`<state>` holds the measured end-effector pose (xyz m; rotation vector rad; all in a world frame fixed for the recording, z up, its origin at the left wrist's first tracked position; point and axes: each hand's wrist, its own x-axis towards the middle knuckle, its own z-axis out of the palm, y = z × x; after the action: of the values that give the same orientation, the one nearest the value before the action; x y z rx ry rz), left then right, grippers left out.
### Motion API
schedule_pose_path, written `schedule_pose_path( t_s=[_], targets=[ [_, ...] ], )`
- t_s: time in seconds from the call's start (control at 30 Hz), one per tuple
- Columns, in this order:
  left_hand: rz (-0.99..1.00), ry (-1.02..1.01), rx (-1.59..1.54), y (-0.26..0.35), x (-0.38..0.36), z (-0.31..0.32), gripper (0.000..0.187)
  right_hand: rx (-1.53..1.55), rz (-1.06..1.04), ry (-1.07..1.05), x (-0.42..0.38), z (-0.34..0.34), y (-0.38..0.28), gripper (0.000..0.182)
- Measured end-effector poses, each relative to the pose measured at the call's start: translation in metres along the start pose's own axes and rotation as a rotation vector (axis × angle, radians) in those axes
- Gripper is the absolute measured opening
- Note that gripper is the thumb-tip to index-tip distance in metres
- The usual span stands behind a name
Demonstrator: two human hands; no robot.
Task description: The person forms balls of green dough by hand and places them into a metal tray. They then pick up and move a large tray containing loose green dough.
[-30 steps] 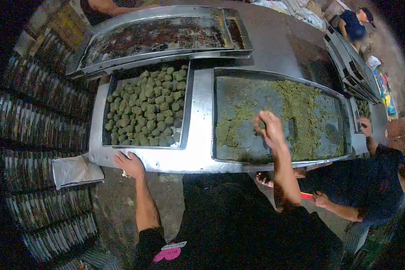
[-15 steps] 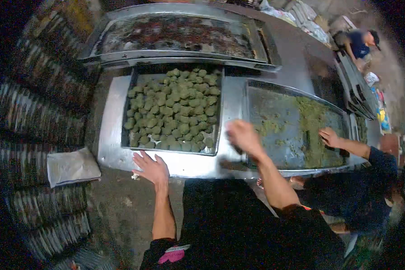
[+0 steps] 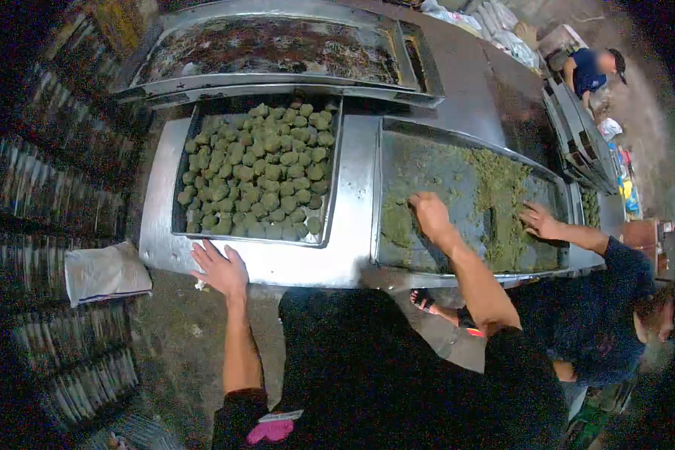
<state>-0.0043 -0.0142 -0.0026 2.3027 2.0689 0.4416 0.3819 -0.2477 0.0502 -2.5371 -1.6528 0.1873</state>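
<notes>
My left hand (image 3: 219,268) lies flat, fingers spread, on the front edge of the metal table (image 3: 277,262), just below a tray (image 3: 324,238) heaped with green balls (image 3: 266,169). My right hand (image 3: 433,217) is over a second, shallow tray (image 3: 379,187) with crumbly green paste (image 3: 495,202) spread in it. Its fingers are curled down beside a patch of paste (image 3: 397,227); what they hold, if anything, is hidden. At the right side of that tray, a co-worker's hand (image 3: 541,222) touches the paste.
Behind the ball tray stands a large stained metal tray (image 3: 277,49). A white sack (image 3: 106,273) and stacked racks (image 3: 60,180) are at left. Grey trays (image 3: 581,135) lean at right, near a seated person (image 3: 592,71). The co-worker (image 3: 600,315) stands close on my right.
My right hand has moved from the gap between the trays into the paste tray. My left hand still rests on the table. The view has shifted, and the co-worker's fingers have spread on the paste.
</notes>
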Motion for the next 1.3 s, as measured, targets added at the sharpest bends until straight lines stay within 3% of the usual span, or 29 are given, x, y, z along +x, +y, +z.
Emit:
schedule_pose_path(
  t_s=[0.17,0.23,0.27,0.3,0.37,0.43,0.57,0.63,0.67,0.7,0.77,0.93,1.07,1.17,1.23,1.3],
  targets=[
    [-0.019,0.040,-0.015,-0.002,-0.002,0.007,0.054,-0.042,0.008,-0.047,-0.012,-0.001,0.016,0.025],
    [-0.024,0.045,-0.011,0.001,-0.003,0.002,0.054,0.318,0.050,0.041,0.004,-0.025,0.012,0.025],
    [-0.022,0.039,-0.012,0.002,-0.004,0.000,0.054,0.395,-0.026,0.065,0.008,-0.029,0.008,0.029],
    [-0.033,0.051,-0.008,0.002,-0.005,-0.001,0.054,0.399,-0.042,0.068,0.010,-0.022,0.007,0.029],
    [-0.044,0.034,-0.009,0.002,-0.004,0.003,0.053,0.229,-0.301,0.138,0.009,0.000,0.003,0.030],
    [-0.051,0.031,-0.006,0.003,-0.004,0.000,0.052,0.103,-0.290,0.200,0.004,0.006,-0.001,0.032],
    [-0.068,-0.013,-0.005,0.002,-0.008,-0.003,0.052,0.230,-0.323,0.050,0.024,0.004,0.026,0.030],
    [-0.061,-0.006,0.003,0.003,-0.006,-0.003,0.052,1.467,0.370,-0.045,0.022,-0.035,0.024,0.029],
    [-0.070,-0.023,0.015,0.003,-0.007,-0.005,0.052,1.686,0.414,0.070,0.014,-0.048,0.023,0.024],
    [-0.076,-0.036,0.022,0.005,-0.006,-0.006,0.052,1.684,0.406,0.087,0.010,-0.050,0.026,0.024],
    [-0.066,-0.028,0.005,0.008,-0.006,-0.008,0.052,1.995,0.677,0.246,0.002,-0.049,0.033,0.023],
    [-0.040,-0.004,-0.014,0.005,-0.007,-0.005,0.052,1.831,0.639,0.411,-0.004,-0.026,0.025,0.014],
    [-0.052,-0.014,-0.018,-0.001,-0.005,0.000,0.052,1.726,0.786,0.417,-0.005,-0.014,0.023,0.011],
    [-0.056,-0.021,0.000,-0.001,-0.005,0.004,0.052,1.447,0.774,0.472,-0.007,0.002,0.028,0.016],
    [-0.030,0.002,0.010,-0.001,-0.004,0.003,0.052,0.853,0.607,0.434,-0.009,-0.016,0.009,0.023],
    [-0.037,-0.005,0.006,0.000,-0.005,0.001,0.052,0.889,0.531,0.371,-0.014,-0.029,-0.002,0.025]
  ],
)
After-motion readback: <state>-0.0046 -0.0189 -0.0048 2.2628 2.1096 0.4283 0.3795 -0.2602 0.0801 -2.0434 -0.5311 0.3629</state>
